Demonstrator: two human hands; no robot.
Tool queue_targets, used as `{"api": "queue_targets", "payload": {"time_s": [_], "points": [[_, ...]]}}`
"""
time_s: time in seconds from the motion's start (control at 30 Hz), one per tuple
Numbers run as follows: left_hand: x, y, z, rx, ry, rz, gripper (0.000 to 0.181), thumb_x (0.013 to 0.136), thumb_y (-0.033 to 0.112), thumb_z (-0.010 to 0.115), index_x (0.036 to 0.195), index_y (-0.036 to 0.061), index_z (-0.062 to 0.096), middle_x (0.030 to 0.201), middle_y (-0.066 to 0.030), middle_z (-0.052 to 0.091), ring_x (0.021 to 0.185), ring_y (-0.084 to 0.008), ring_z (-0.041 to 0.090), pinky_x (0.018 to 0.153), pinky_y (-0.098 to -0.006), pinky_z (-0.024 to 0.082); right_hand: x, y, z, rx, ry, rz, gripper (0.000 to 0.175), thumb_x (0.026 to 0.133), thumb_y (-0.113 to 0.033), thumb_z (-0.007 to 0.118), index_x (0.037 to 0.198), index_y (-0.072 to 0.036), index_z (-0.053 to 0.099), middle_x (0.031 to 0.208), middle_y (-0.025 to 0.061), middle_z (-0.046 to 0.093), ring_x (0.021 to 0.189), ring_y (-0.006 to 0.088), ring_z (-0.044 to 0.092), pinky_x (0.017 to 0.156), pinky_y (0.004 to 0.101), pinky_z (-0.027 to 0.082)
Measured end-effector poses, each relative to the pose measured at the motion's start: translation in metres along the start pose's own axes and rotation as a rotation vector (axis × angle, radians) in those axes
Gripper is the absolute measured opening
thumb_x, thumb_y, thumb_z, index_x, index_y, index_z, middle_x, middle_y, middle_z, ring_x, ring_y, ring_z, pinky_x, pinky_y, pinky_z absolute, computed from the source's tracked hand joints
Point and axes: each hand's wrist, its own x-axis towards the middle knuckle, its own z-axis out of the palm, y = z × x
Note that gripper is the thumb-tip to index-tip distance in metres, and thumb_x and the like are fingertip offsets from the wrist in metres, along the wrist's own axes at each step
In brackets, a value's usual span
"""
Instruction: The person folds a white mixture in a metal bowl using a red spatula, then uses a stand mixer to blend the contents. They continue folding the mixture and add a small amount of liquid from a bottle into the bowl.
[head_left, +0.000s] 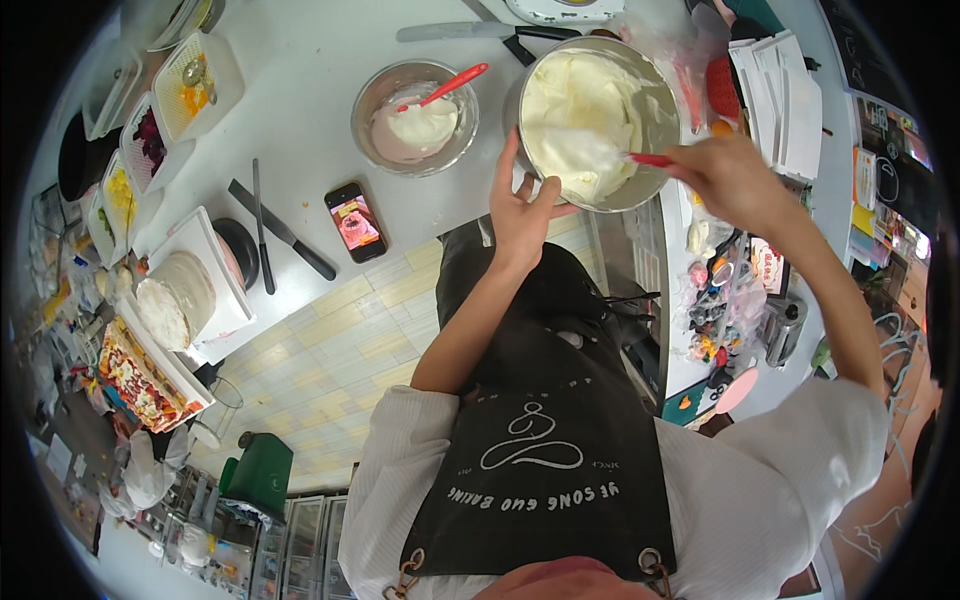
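Note:
My left hand (519, 210) steadies a large metal mixing bowl (666, 112) from its lower left side, fingers along the wall and thumb near the rim. The bowl tilts toward me and holds a lot of pale yellow whipped cream (574, 94). In my right hand (727, 176) is the red handle of a spatula (649, 159), its blurred head down in the cream. To the left stands a smaller metal bowl (360, 131) with pink cream under a dollop of pale cream. A second red spatula (457, 82) leans in it.
A smartphone (355, 223) and two palette knives (281, 229) lie on the table's left side. Beyond them are a white-frosted cake (176, 292) and plastic fruit tubs (217, 75). A long spatula (457, 31) lies behind the bowls. Cake decorations (712, 300) crowd the right counter.

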Motion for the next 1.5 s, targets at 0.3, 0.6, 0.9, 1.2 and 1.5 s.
{"api": "queue_targets", "payload": {"time_s": [0.3, 0.6, 0.9, 1.2, 1.5], "points": [[-0.001, 0.002, 0.002, 0.073, 0.033, -0.001, 0.083, 0.09, -0.007, 0.059, 0.161, 0.0085, 0.02, 0.164, -0.015, 0.024, 0.134, -0.0354, 0.052, 0.084, -0.041, 0.066, 0.021, 0.042, 0.025, -0.401, 0.272, 0.097, 0.016, 0.094, -0.02, 0.063, 0.105, -0.014, 0.072, 0.079, 0.0112, 0.071, 0.073, 0.0307, 0.071, 0.063, 0.0447, 0.054], [0.001, 0.004, -0.001, 0.034, 0.025, -0.055, 0.084, 0.089, -0.009, 0.061, 0.161, 0.0114, 0.024, 0.163, -0.0119, 0.024, 0.137, -0.0343, 0.046, 0.084, -0.0421, 0.067, 0.041, 0.004, 0.063, -0.408, 0.112, -0.094, 0.027, 0.083, -0.009, 0.063, 0.108, 0.0, 0.067, 0.087, 0.0126, 0.071, 0.071, 0.0303, 0.071, 0.061, 0.0423, 0.056], [0.0, 0.006, -0.012, 0.063, -0.006, -0.047, 0.083, 0.088, -0.007, 0.064, 0.16, 0.0101, 0.026, 0.163, -0.0126, 0.024, 0.137, -0.0351, 0.047, 0.084, -0.0389, 0.067, 0.0, 0.039, -0.004, -0.439, 0.301, -0.103, 0.029, 0.082, -0.008, 0.064, 0.11, -0.001, 0.066, 0.086, 0.0081, 0.069, 0.075, 0.0237, 0.071, 0.062, 0.0366, 0.056], [0.001, 0.003, -0.01, 0.063, -0.016, -0.036, 0.085, 0.088, -0.007, 0.062, 0.161, 0.0124, 0.023, 0.163, -0.0134, 0.022, 0.139, -0.0357, 0.045, 0.082, -0.0394, 0.067, 0.106, 0.045, 0.004, -0.722, 0.332, -0.574, 0.029, 0.086, -0.015, 0.062, 0.113, -0.003, 0.066, 0.081, 0.0059, 0.061, 0.073, 0.0216, 0.065, 0.062, 0.0357, 0.053], [-0.003, -0.012, 0.0, 0.013, 0.094, 0.098, 0.077, 0.088, -0.012, 0.055, 0.158, 0.0065, 0.031, 0.162, -0.0133, 0.03, 0.142, -0.037, 0.043, 0.073, -0.037, 0.07, 0.03, 0.018, 0.012, -0.07, -0.492, 0.391, 0.03, 0.095, -0.028, 0.063, 0.093, 0.001, 0.071, 0.076, 0.0171, 0.07, 0.066, 0.0265, 0.072, 0.055, 0.0406, 0.056]]}}
